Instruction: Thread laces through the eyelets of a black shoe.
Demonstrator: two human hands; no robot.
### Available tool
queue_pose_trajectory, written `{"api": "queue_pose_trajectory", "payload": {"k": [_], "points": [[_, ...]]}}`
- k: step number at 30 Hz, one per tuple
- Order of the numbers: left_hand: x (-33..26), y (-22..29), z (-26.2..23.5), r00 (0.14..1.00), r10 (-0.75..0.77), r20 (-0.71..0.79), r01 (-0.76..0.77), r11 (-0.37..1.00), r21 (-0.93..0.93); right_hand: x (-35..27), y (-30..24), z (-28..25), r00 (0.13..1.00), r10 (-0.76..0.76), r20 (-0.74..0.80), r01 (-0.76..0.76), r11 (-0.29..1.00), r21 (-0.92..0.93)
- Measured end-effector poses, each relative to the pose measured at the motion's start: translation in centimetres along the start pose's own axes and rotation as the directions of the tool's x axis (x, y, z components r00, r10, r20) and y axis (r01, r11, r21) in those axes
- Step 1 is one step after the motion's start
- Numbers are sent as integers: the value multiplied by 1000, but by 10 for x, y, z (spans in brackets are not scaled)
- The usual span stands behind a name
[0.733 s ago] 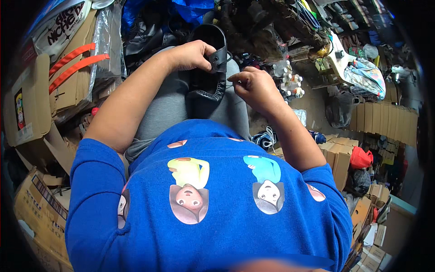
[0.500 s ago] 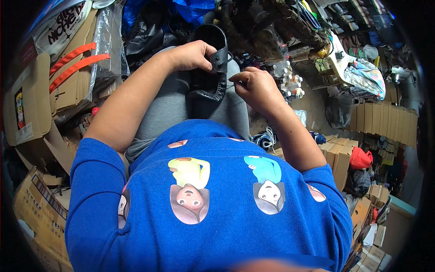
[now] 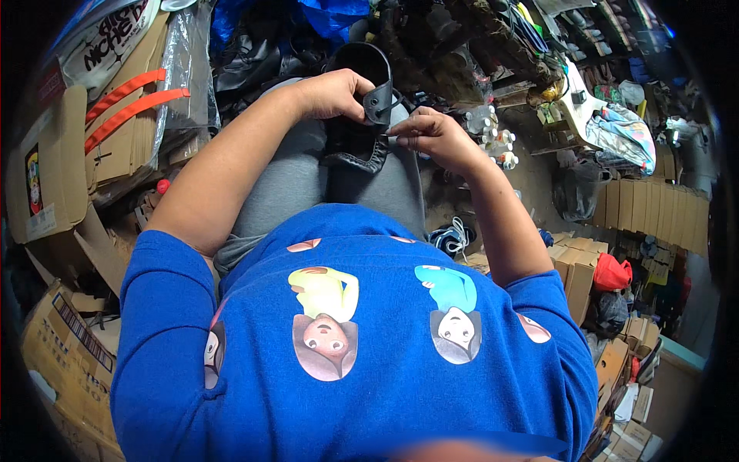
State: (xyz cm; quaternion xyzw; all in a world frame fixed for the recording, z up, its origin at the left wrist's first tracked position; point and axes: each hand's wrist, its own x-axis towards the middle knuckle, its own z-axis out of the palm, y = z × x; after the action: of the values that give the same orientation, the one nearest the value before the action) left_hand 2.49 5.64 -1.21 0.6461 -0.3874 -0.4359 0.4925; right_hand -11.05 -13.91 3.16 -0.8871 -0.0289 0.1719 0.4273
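"Head view: where does the black strapped shoe [image 3: 377, 106] sit?"

"Upper middle of the frame, over the grey trousers [image 3: 269, 181]; the left hand [image 3: 336, 92] pinches its side between thumb and fingers, the right hand [image 3: 435, 137] is just beside its right edge, thumb and forefinger narrowed"

"Holding anything there?"

"Can't tell: the pale glint [image 3: 393, 137] at those fingertips is too small to name; the left hand hides part of the shoe, and its dark inside is hard to make out"

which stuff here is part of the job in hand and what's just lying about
In hand:
- black shoe, gripped by the left hand
- right hand, at its edge

Lying about:
- cardboard boxes
- orange-red straps
- red bag
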Motion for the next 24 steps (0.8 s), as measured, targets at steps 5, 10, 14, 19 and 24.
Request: {"api": "queue_pose_trajectory", "payload": {"k": [5,10,14,19,24], "points": [[0,2,2,1000,4,-11,-4,1000,2,7,14,1,999,-21,35,17,994,104],[-3,6,2,998,-36,-45,42,991,130,9,10,21,998,48,-46,-34,965,261],[-28,0,-6,864,311,-397,-81,862,500,0,-4,15,985,-128,-115,122,991,-61],[-79,3,-25,899,161,-407,17,916,400,-10,-10,17,979,-116,-169,93,987,-134],[-107,17,23,817,241,-523,50,875,481,-23,-6,32,944,-241,-225,130,899,-417]]}}
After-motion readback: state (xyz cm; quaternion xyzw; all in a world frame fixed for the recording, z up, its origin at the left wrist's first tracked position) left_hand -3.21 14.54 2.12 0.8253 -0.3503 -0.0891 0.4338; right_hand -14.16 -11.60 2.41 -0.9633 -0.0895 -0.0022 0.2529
